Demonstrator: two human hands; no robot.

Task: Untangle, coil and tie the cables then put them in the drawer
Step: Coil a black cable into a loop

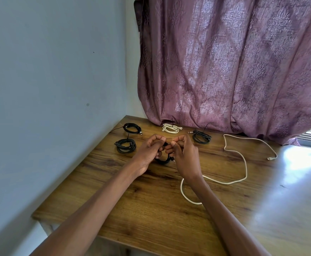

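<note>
A coiled black cable [163, 160] hangs between my two hands over the middle of the wooden table [151, 209]. My left hand [149, 151] grips the coil, and its thumb and forefinger pinch one end of a thin black tie [169, 139]. My right hand [183, 154] pinches the tie's other end, its lower fingers against the coil. A loose white cable [243, 159] snakes across the table to the right, partly under my right forearm. Three tied black coils [125, 145] [132, 128] [201, 136] and a tied white coil [171, 128] lie along the back.
A pale wall [49, 89] runs along the table's left edge. A mauve patterned curtain [234, 61] hangs onto the table's back edge. Bright glare covers the right end of the table. No drawer shows in this view.
</note>
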